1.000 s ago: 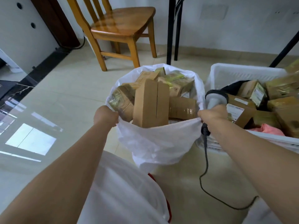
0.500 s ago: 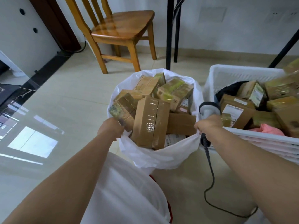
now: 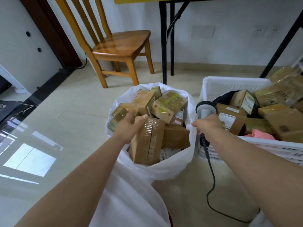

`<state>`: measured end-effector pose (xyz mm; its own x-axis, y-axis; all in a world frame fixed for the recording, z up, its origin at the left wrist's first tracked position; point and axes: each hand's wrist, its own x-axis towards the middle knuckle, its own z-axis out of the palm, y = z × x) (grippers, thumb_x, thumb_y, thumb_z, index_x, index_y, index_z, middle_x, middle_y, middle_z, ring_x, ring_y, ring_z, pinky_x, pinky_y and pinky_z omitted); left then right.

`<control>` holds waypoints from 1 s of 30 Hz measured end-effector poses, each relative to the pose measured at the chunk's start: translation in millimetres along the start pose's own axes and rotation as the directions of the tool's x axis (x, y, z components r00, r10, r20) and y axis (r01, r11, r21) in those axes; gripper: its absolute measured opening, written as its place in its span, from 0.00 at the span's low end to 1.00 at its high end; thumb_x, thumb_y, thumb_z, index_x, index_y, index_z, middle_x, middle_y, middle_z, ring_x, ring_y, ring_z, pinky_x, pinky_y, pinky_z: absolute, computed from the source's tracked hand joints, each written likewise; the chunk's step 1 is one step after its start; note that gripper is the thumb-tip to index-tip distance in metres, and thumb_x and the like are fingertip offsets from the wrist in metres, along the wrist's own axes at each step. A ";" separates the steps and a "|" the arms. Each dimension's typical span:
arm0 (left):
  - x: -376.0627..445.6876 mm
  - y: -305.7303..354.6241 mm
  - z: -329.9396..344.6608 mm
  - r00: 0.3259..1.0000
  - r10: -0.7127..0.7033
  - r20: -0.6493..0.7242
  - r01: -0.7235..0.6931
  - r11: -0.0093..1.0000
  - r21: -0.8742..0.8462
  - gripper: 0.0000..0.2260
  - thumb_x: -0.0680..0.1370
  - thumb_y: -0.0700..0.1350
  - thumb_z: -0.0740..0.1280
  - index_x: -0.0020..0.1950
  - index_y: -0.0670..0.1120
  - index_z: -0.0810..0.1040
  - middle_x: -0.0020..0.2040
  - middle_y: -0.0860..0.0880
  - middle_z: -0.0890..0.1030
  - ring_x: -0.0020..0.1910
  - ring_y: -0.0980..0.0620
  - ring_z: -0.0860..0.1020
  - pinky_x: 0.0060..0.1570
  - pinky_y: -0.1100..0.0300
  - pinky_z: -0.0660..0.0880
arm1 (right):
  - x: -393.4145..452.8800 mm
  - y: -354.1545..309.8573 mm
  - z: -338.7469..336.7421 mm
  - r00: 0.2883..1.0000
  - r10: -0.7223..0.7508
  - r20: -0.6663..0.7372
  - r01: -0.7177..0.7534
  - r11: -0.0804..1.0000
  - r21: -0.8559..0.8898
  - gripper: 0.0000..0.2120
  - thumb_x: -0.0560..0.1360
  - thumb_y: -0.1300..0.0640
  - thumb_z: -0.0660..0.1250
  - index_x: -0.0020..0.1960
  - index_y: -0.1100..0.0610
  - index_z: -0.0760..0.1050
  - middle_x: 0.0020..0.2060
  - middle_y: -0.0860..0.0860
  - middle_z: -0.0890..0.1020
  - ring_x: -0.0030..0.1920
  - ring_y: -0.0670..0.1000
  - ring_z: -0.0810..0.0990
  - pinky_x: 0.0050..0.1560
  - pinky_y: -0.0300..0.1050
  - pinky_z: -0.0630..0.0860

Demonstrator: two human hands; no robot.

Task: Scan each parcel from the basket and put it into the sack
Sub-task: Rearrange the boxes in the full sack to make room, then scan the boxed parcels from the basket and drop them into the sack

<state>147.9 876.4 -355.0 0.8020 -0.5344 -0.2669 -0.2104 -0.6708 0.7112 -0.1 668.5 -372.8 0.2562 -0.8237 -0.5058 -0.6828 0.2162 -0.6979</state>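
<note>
— Reaching into the sack [image 3: 172, 167], the left hand [image 3: 127, 126] has its fingers spread loosely and its thumb lying along the top edge of a tall taped box [image 3: 147, 141]; it rests there more than it grips.

— And the right hand [image 3: 209, 126]?

— Curled round the handle of a grey scanner [image 3: 205, 108], whose head points up and away. The forefinger also pinches the sack's right rim. A black cable [image 3: 211, 174] drops from the handle and loops over the floor near the person.

— Where are the parcels?

— Many already fill the white sack, brown boxes [image 3: 168, 107] piled to the brim, some with yellow-green tape. More sit to the right in the white basket [image 3: 232, 84], just beside the sack, with a pink soft packet [image 3: 259, 134] at its near edge.

— Anything further out?

— A wooden chair [image 3: 121, 45] stands at the far left, and black table legs [image 3: 164, 46] rise beyond the sack.
</note>
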 end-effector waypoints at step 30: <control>38.6 75.8 6.4 0.995 0.102 -0.002 -0.092 0.911 0.403 0.26 0.79 0.50 0.67 0.75 0.45 0.66 0.69 0.43 0.74 0.67 0.43 0.72 0.64 0.53 0.68 | 1.7 0.7 -101.1 0.997 -0.075 0.027 0.064 0.954 0.293 0.14 0.72 0.54 0.75 0.47 0.64 0.77 0.34 0.57 0.78 0.27 0.52 0.71 0.29 0.43 0.70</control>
<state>159.4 801.7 -315.5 0.7776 -0.5987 -0.1919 -0.4905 -0.7687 0.4105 -69.4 614.2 -322.9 0.3247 -0.8233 -0.4655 -0.4342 0.3075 -0.8467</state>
